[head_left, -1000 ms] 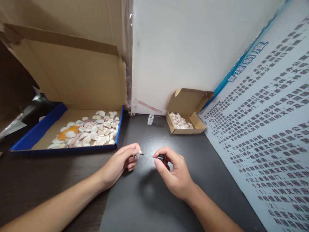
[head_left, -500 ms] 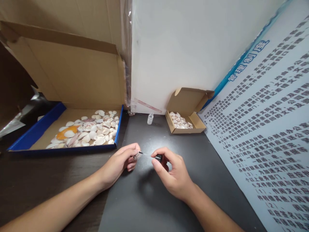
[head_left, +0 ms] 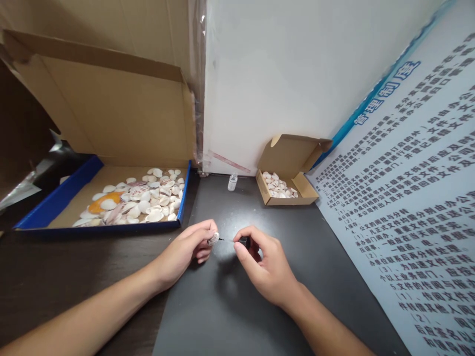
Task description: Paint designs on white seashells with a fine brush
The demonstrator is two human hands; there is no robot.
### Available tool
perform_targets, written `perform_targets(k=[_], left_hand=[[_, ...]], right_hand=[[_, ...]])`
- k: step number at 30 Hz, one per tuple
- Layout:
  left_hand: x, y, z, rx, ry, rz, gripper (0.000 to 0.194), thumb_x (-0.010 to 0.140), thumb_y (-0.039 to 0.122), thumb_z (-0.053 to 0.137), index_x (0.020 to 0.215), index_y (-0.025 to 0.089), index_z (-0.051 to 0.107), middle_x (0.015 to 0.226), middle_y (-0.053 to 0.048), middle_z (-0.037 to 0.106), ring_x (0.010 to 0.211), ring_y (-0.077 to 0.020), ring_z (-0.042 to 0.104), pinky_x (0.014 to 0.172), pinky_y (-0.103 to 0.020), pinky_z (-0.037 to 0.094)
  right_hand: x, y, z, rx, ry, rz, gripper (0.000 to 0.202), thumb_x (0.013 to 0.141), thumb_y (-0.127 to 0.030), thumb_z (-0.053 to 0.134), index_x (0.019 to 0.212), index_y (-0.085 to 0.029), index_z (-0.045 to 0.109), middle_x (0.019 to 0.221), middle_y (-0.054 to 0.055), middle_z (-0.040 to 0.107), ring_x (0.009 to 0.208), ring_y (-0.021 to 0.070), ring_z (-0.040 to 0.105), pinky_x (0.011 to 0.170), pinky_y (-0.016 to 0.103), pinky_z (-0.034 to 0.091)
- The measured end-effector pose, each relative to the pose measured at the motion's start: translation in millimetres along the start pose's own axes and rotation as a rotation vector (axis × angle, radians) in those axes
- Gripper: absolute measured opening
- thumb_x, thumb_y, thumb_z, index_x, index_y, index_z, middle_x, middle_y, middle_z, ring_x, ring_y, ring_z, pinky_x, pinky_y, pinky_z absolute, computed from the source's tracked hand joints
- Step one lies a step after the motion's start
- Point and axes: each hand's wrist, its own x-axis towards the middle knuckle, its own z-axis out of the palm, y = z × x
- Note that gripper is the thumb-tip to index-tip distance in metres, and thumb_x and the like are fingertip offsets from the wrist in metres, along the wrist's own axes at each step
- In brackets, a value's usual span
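Observation:
Between thumb and fingers, my left hand [head_left: 196, 242] pinches a small patterned shell [head_left: 213, 239] above the dark table. My right hand [head_left: 261, 259] is closed on the black cap [head_left: 245, 242] of a brush applicator. From the cap a thin clear stem points left, and its dark tip lies at the shell's right edge; whether it touches cannot be made out. A small clear glass bottle [head_left: 232, 182] with a label stands upright farther back, without a cap.
At the left lies an open blue-edged box [head_left: 70, 193] with several shells and an orange piece. A smaller open cardboard box [head_left: 287, 200] of shells sits at the back right. Behind are a white panel [head_left: 297, 64] and, on the right, a printed board [head_left: 419, 198].
The brush tip has shifted from the shell's upper part to its right edge, and the shell's patterned face shows more. The whole view has moved slightly.

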Motion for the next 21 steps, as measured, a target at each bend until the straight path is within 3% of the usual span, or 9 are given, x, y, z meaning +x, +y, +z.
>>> perform_targets(k=[5,15,21], left_hand=[[-0.1,0.2,0.9,0.002,-0.006,0.006,0.025,0.084,0.035,0.054,0.071,0.02,0.039,0.061,0.007,0.026,0.053,-0.0092,0.024,0.051,-0.023,0.022],[-2.6,0.9,1.2,0.077,-0.019,0.049,0.026,0.086,0.037,0.052,0.071,0.02,0.04,0.063,0.006,0.028,0.055,-0.0109,0.024,0.051,-0.024,0.025],[-1.4,-6.0,-2.2,0.23,-0.06,0.072,0.026,0.091,0.04,0.049,0.075,0.021,0.042,0.061,0.007,0.029,0.056,-0.0116,0.026,0.053,-0.025,0.024]], right_hand=[[-1.3,-1.9,-1.9,0.056,0.052,-0.047,0.012,0.091,-0.027,0.053,0.088,-0.019,0.06,0.064,-0.002,0.053,0.053,0.0107,0.047,0.05,0.021,0.038],[-1.8,1.4,-0.5,0.079,-0.016,-0.074,0.012,0.091,-0.026,0.055,0.098,-0.019,0.062,0.073,0.0,0.059,0.057,0.0115,0.05,0.054,0.022,0.041],[-1.9,0.0,-0.3,0.063,-0.016,-0.061,0.013,0.092,-0.027,0.053,0.098,-0.019,0.061,0.07,-0.001,0.058,0.057,0.012,0.051,0.054,0.022,0.042]])
